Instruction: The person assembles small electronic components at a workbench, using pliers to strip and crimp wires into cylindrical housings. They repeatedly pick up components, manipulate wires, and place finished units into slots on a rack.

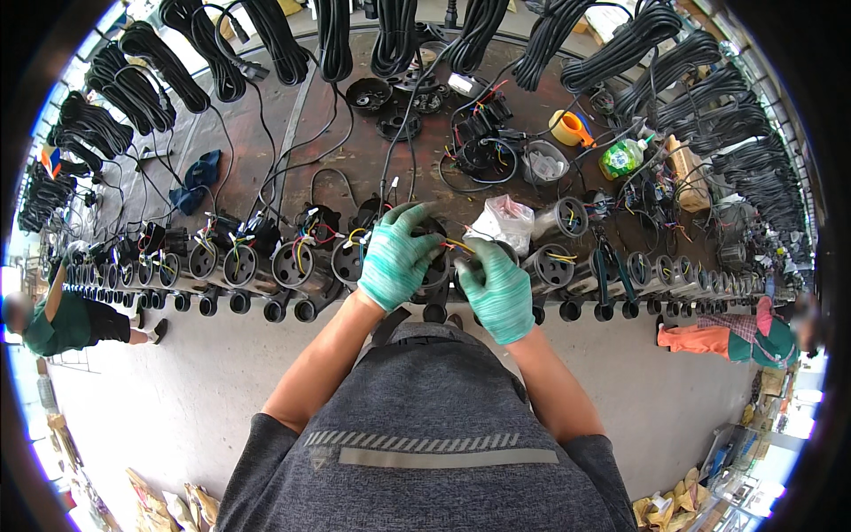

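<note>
Both my hands wear green-and-white knitted gloves and meet over the row of housings at the bench's near edge. My left hand (399,257) has its fingers curled over a grey cylindrical housing (433,282), pinching at the left end of thin yellow and red wires (457,246). At the right end of these wires, my right hand (496,291) is closed, thumb and fingers together. The gloves partly cover the wire ends and the housing's mouth. An open housing (347,263) stands left of my left hand; another housing (551,269) with yellow wires stands right of my right hand.
Coiled black cables (394,40) hang along the bench's far side. A white plastic bag (505,222), a grey cup (543,163), an orange-yellow tape roll (570,129) and a green bottle (624,160) stand beyond my right hand. Other people (66,324) are at both far sides.
</note>
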`<state>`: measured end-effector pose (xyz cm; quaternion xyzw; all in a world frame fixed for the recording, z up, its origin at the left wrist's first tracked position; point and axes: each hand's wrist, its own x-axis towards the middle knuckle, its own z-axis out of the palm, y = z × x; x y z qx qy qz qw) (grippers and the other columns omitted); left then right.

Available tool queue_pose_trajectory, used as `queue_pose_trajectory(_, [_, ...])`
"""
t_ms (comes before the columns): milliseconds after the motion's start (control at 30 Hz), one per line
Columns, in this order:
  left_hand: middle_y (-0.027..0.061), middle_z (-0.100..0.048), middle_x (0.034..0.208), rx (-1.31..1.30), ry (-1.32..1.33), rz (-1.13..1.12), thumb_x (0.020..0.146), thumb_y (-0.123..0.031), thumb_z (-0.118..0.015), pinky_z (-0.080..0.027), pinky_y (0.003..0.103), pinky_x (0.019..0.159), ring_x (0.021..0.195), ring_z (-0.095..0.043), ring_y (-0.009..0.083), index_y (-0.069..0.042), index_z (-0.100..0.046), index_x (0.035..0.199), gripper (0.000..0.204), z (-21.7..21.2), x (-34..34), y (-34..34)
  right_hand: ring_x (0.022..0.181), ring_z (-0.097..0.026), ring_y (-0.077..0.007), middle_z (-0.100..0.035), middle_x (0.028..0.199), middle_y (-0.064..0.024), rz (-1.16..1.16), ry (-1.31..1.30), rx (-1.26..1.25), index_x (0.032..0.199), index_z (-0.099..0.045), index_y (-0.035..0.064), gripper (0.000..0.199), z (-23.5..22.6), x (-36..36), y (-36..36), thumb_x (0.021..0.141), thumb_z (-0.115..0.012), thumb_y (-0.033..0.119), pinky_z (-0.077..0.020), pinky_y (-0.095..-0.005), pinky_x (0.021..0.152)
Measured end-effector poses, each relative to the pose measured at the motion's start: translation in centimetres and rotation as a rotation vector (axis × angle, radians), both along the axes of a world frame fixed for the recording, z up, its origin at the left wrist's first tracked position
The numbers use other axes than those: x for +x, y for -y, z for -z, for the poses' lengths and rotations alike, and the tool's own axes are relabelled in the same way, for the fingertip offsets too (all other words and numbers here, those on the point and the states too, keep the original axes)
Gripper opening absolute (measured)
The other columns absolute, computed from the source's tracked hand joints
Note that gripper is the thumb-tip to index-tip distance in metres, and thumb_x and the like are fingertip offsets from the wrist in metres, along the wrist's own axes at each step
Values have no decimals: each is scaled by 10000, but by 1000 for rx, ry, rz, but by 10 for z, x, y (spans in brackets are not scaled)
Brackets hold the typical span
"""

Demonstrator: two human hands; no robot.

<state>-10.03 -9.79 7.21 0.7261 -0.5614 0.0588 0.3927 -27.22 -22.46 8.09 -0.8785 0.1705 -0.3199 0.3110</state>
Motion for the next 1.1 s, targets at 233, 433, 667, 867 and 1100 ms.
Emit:
queue_pose_trajectory(233, [129, -666, 1393, 47, -24, 56, 749, -118, -828, -486, 511, 1079, 1288, -578, 407, -104, -829, 1018, 269, -2, 6, -1, 746, -723, -286, -714, 847, -108, -37, -62, -135, 1082, -726, 73, 134, 4, 21, 7, 952, -752, 92, -580, -377, 670])
queue_pose_trajectory(433, [99, -680, 1376, 51, 38, 69, 754, -145, -836, -472, 514, 1092, 1307, -571, 394, -110, -829, 1001, 250, 2, 2, -6, 723, -741, -250, -688, 749, -162, -65, -290, 1530, 1073, -705, 7, 274, -12, 15, 11, 1085, -591, 256, -559, -407, 639])
queue_pose_trajectory(667, [99, -672, 1398, 67, -48, 65, 750, -132, -838, -463, 519, 1108, 1330, -556, 407, -101, -829, 1001, 253, -3, 6, -6, 776, -727, -269, -702, 990, -80, -103, -60, -272, 1210, -717, 102, 246, -21, 8, 7, 975, -717, 176, -580, -376, 642])
queue_pose_trajectory(867, [123, -664, 1409, 136, -74, 106, 759, -142, -834, -453, 524, 1122, 1342, -546, 417, -94, -833, 1028, 273, -11, 9, -4, 760, -713, -261, -649, 975, -69, -229, -157, -465, 1085, -674, 110, 125, -5, 24, 28, 970, -708, 145, -579, -374, 599])
queue_pose_trajectory(1100, [115, -639, 1453, 160, 32, 23, 767, -175, -830, -454, 520, 1110, 1356, -531, 408, -119, -832, 1032, 270, 2, 5, -4, 886, -701, -397, -716, 949, -215, -197, -236, 405, 997, -708, -4, 170, -5, 32, 27, 981, -731, 164, -552, -457, 826])
